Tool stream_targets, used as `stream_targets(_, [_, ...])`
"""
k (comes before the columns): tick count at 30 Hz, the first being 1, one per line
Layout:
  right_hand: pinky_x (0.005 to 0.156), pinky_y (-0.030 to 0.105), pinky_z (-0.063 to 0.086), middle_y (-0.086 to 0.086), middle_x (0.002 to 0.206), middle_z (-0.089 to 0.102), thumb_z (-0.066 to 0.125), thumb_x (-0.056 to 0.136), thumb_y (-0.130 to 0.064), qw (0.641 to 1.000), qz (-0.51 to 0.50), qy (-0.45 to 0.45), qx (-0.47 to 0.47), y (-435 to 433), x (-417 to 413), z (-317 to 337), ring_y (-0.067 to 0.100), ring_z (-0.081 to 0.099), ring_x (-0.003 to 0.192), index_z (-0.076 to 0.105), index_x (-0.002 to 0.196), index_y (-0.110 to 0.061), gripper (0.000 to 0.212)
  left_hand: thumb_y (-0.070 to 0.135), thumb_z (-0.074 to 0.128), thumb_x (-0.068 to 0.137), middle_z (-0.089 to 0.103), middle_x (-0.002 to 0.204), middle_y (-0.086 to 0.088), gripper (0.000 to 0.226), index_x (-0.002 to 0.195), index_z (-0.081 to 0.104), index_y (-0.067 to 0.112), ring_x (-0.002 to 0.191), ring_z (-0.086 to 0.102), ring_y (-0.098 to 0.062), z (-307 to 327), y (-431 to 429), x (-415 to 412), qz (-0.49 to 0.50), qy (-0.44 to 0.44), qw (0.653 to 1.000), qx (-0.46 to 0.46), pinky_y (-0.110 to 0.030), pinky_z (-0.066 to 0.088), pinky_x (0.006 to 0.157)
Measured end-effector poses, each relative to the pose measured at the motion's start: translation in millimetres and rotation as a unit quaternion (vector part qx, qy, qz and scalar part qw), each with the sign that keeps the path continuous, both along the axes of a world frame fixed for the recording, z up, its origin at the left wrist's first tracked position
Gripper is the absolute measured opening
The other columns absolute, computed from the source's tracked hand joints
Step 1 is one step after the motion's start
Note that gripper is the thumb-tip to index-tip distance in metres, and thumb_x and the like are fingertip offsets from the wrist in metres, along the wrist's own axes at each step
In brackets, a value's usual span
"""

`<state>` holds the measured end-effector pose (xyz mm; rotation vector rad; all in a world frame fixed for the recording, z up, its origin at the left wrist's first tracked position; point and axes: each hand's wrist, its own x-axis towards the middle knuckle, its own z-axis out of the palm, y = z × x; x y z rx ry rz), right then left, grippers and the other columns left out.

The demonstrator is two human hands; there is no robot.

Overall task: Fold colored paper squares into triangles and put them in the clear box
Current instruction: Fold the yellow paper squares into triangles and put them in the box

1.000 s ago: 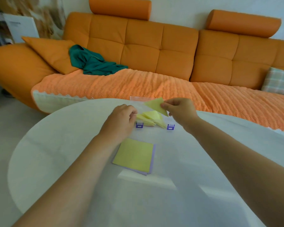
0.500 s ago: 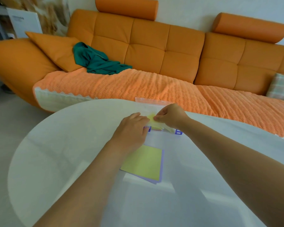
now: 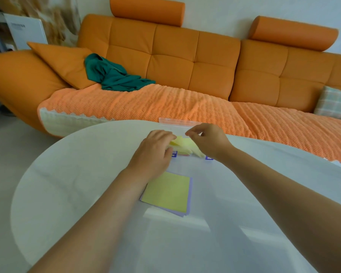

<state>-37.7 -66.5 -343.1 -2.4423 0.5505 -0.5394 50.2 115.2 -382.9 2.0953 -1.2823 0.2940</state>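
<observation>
Table (image 3: 87,174) carries clear box (image 3: 174,154). Paper stack (image 3: 167,192) on box's near side; we judge left hand (image 3: 156,152) closer to it. Left fingers curled at box's left wall, grip hidden. Right hand (image 3: 209,140) above box, loosely bent, empty. Yellow triangles (image 3: 182,143) inside box.

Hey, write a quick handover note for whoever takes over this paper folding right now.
Left hand rests at the left end of the clear box; grip unclear.
Right hand hovers over the box, fingers loosely curled, holding nothing.
Done: several folded yellow triangles lie in the box.
To do: the stack of squares, yellow on top, purple beneath, sits unfolded on the table.
</observation>
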Motion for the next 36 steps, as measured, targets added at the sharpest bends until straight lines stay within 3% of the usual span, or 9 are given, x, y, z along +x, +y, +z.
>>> stream_targets(3, [0.043,0.008,0.036,-0.027,0.079,0.066,0.058,0.095,-0.024,0.998,0.023,-0.046,0.023,11.8,-15.0,7.6,-0.006,0.056,0.057,0.076,0.09,-0.032,0.02,0.008,0.05,0.096,0.059,0.128,0.001,0.033,0.127,0.06,0.013,0.127,0.043,-0.017,5.7,9.7,-6.7,0.012,0.004,0.999,-0.053,-0.033,0.039,0.104])
stream_targets(5, [0.044,0.008,0.037,-0.028,0.072,0.065,0.06,0.093,-0.026,0.999,0.044,-0.017,0.022,23.3,-25.9,5.6,-0.002,0.054,0.053,0.077,0.089,-0.033,0.019,0.008,0.052,0.095,0.06,0.119,0.003,0.026,0.119,0.061,0.014,0.119,0.047,-0.018,7.8,17.3,-11.3,0.026,0.012,0.998,-0.055,-0.034,0.043,0.097])
stream_targets(8, [0.065,0.009,0.041,-0.023,0.091,0.069,0.071,0.086,-0.039,0.991,0.073,0.109,0.01,42.6,-42.3,-4.3,-0.008,0.059,0.071,0.075,0.095,-0.035,0.011,0.023,0.06,0.093,0.055,0.117,0.008,0.025,0.118,0.057,0.021,0.116,0.049,-0.017,9.2,29.6,-17.7,0.031,0.059,0.998,0.024,-0.033,0.044,0.093])
stream_targets(12, [0.089,0.024,0.046,-0.013,0.119,0.055,0.082,0.066,-0.061,0.963,0.089,0.252,-0.044,65.0,-57.2,-16.4,0.007,0.055,0.101,0.06,0.132,-0.032,0.075,0.061,0.07,0.077,0.032,0.148,0.009,0.087,0.149,0.033,0.03,0.142,0.021,-0.015,6.8,45.8,-28.1,0.009,0.119,0.953,0.277,-0.036,0.031,0.113])
stream_targets(15, [0.099,0.034,0.049,-0.009,0.125,0.055,0.084,0.061,-0.063,0.955,0.082,0.284,-0.036,74.0,-57.6,-13.6,0.016,0.056,0.114,0.054,0.137,-0.034,0.086,0.069,0.067,0.076,0.013,0.163,0.006,0.106,0.158,0.014,0.025,0.15,0.006,-0.018,4.7,54.4,-32.0,0.004,0.103,0.93,0.353,-0.037,0.019,0.119])
stream_targets(21, [0.094,0.032,0.05,-0.008,0.124,0.054,0.087,0.067,-0.049,0.957,0.059,0.284,0.002,73.6,-54.1,-11.4,0.017,0.056,0.113,0.059,0.126,-0.03,0.067,0.066,0.07,0.076,0.021,0.161,0.005,0.103,0.156,0.021,0.024,0.149,0.009,-0.018,4.1,60.0,-34.8,0.004,0.119,0.938,0.326,-0.038,0.021,0.118])
stream_targets(26, [0.065,0.021,0.048,-0.011,0.089,0.065,0.085,0.074,-0.029,0.983,0.025,0.165,0.079,67.1,-52.7,-18.3,0.011,0.063,0.084,0.068,0.086,-0.031,0.021,0.054,0.079,0.072,0.044,0.135,0.007,0.087,0.143,0.037,0.028,0.134,0.028,-0.015,5.4,60.6,-30.5,0.018,0.146,0.96,0.237,-0.036,0.038,0.103])
stream_targets(32, [0.066,0.028,0.054,-0.01,0.078,0.069,0.086,0.074,-0.031,0.99,-0.014,0.128,0.055,65.6,-56.0,-20.0,0.013,0.066,0.077,0.07,0.075,-0.029,0.015,0.036,0.079,0.079,0.048,0.113,0.011,0.064,0.134,0.047,0.032,0.105,0.051,-0.012,8.6,57.5,-23.1,0.05,0.173,0.976,0.122,-0.029,0.043,0.084])
stream_targets(36, [0.056,0.025,0.045,-0.009,0.072,0.069,0.083,0.077,-0.039,0.99,-0.019,0.125,0.056,63.8,-58.8,-19.6,0.009,0.06,0.062,0.073,0.07,-0.029,0.016,0.035,0.079,0.079,0.047,0.119,0.011,0.064,0.135,0.046,0.032,0.104,0.051,-0.008,7.5,55.8,-21.7,0.05,0.176,0.977,0.111,-0.026,0.039,0.084])
